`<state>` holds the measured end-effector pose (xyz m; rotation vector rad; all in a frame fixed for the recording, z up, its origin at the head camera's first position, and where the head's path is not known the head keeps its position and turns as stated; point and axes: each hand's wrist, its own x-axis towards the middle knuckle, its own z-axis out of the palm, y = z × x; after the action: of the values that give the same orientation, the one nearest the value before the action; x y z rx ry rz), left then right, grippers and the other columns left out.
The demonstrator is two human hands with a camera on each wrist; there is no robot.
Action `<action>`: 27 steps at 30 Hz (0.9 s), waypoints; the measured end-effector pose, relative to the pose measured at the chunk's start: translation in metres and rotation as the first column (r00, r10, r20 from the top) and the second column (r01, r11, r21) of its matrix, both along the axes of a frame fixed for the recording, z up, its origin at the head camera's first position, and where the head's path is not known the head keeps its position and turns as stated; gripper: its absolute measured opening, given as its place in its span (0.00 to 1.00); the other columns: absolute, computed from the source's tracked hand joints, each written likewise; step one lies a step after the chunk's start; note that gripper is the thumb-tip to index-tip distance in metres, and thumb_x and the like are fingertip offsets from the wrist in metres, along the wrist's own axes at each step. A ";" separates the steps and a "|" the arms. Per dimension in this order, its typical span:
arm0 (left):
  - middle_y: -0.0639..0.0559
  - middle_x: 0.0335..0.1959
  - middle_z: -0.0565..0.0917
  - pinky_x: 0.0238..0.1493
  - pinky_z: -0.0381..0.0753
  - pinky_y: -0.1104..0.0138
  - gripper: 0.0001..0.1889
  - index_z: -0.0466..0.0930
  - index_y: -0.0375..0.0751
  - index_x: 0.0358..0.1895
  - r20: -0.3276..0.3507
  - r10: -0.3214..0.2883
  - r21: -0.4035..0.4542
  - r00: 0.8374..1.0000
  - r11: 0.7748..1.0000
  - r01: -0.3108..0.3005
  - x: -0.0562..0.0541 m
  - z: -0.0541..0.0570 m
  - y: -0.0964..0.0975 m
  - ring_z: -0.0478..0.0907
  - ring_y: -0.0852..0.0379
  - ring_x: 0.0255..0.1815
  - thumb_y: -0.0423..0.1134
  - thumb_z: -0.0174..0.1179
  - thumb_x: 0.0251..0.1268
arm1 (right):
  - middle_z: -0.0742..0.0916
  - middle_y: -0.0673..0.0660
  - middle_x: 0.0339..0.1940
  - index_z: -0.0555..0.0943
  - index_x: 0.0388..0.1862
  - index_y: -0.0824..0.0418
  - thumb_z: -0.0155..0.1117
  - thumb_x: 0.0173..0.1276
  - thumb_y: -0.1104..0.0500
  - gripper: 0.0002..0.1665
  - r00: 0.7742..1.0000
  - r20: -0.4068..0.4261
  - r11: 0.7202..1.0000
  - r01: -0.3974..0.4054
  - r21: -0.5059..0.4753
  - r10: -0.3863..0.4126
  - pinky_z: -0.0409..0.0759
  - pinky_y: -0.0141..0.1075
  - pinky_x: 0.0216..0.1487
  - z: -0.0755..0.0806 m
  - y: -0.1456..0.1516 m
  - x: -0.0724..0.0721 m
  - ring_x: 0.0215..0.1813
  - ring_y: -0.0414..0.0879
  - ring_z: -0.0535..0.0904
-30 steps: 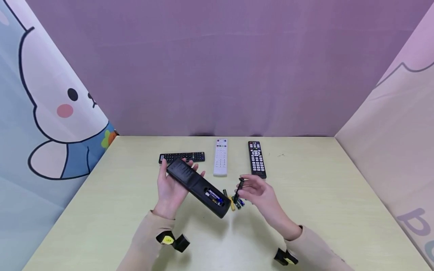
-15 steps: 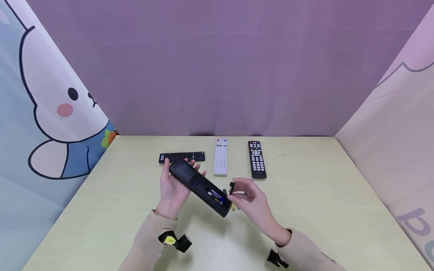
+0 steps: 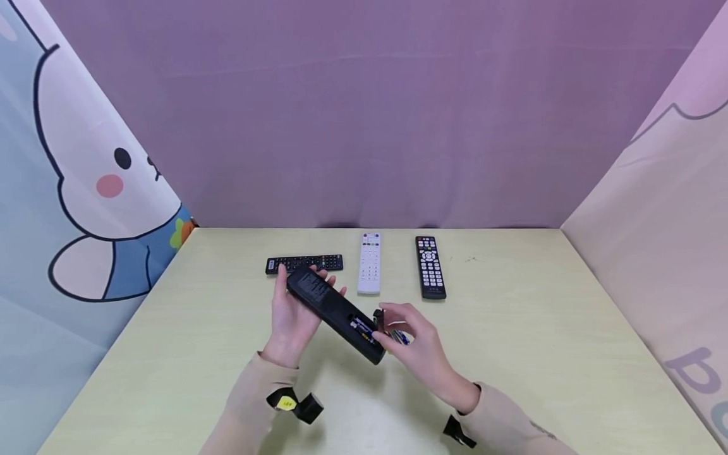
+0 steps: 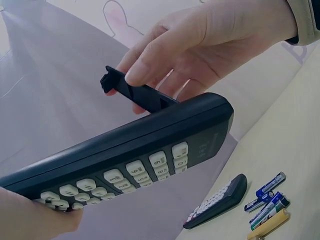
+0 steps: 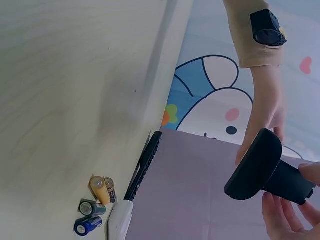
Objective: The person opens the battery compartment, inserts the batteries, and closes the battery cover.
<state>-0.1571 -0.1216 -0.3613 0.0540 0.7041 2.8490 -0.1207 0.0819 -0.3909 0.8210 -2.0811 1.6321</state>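
Observation:
My left hand (image 3: 289, 323) grips a black remote control (image 3: 328, 306), tilted with its back facing up. Its battery compartment is uncovered, and batteries (image 3: 361, 329) with blue and dark wraps lie inside. Between thumb and fingers, my right hand (image 3: 419, 346) pinches a slim black battery cover (image 4: 141, 96). In the left wrist view the cover slants up from the remote's back, its lower end meeting the remote near the compartment end. White buttons (image 4: 135, 168) show on the remote's underside there.
Beneath the right hand lie several loose batteries (image 4: 269, 211), one of them yellow. Farther back on the table rest a black remote lying sideways (image 3: 307, 263), a white remote (image 3: 370, 264) and another black remote (image 3: 430, 268). A purple curtain (image 3: 364, 126) hangs behind the table.
My right hand has moved left with the battery cover, bringing it from beside the remote to the compartment end. The left hand and remote have shifted slightly right.

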 end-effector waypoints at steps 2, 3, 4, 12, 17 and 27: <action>0.49 0.42 0.67 0.62 0.53 0.51 0.28 0.55 0.43 0.48 0.006 0.002 -0.024 1.000 1.000 -0.002 0.000 0.001 0.000 0.66 0.53 0.47 0.65 0.33 0.61 | 0.79 0.57 0.34 0.74 0.48 0.67 0.67 0.47 0.71 0.26 1.000 -0.015 1.000 0.007 0.029 -0.007 0.79 0.37 0.36 0.000 -0.001 -0.001 0.36 0.47 0.77; 0.49 0.42 0.67 0.62 0.53 0.51 0.29 0.55 0.43 0.48 0.013 0.005 -0.035 1.000 0.999 -0.004 0.000 0.001 0.001 0.66 0.53 0.47 0.65 0.33 0.60 | 0.80 0.57 0.33 0.74 0.48 0.66 0.67 0.48 0.71 0.25 1.000 -0.019 0.999 0.014 0.045 -0.013 0.79 0.37 0.36 0.000 -0.002 -0.001 0.36 0.47 0.77; 0.50 0.42 0.67 0.62 0.54 0.51 0.29 0.56 0.43 0.48 0.019 0.007 -0.045 1.000 0.999 -0.006 0.000 0.002 0.001 0.66 0.53 0.46 0.66 0.32 0.60 | 0.80 0.56 0.33 0.74 0.48 0.66 0.67 0.48 0.70 0.25 1.000 -0.024 0.998 0.021 0.062 -0.020 0.79 0.36 0.36 0.000 -0.002 -0.002 0.35 0.47 0.77; 0.51 0.41 0.68 0.63 0.52 0.51 0.29 0.59 0.44 0.46 0.024 -0.003 -0.046 1.000 0.999 0.004 0.001 0.005 0.002 0.66 0.54 0.47 0.67 0.32 0.59 | 0.80 0.56 0.40 0.74 0.50 0.64 0.66 0.51 0.66 0.24 1.000 0.023 0.990 0.004 0.142 -0.007 0.79 0.37 0.39 -0.003 -0.005 -0.004 0.40 0.47 0.78; 0.51 0.41 0.69 0.62 0.54 0.51 0.30 0.59 0.42 0.46 0.019 -0.006 -0.045 1.000 0.999 0.007 0.001 0.005 0.004 0.66 0.53 0.48 0.67 0.35 0.58 | 0.78 0.59 0.47 0.72 0.53 0.64 0.62 0.56 0.64 0.24 0.980 0.171 0.986 -0.122 0.112 0.102 0.78 0.35 0.42 -0.004 -0.006 -0.005 0.45 0.50 0.78; 0.50 0.41 0.70 0.62 0.54 0.50 0.32 0.57 0.41 0.49 0.008 -0.032 -0.017 0.999 0.999 0.032 0.001 0.006 0.006 0.66 0.53 0.48 0.67 0.39 0.56 | 0.78 0.59 0.49 0.72 0.56 0.58 0.56 0.63 0.57 0.22 0.892 0.421 0.976 -0.208 0.062 0.163 0.77 0.33 0.38 -0.005 -0.008 -0.008 0.41 0.45 0.77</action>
<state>-0.1557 -0.1156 -0.3557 0.0516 0.7200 2.8112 -0.1284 0.0742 -0.3956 0.7796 -2.4594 1.9533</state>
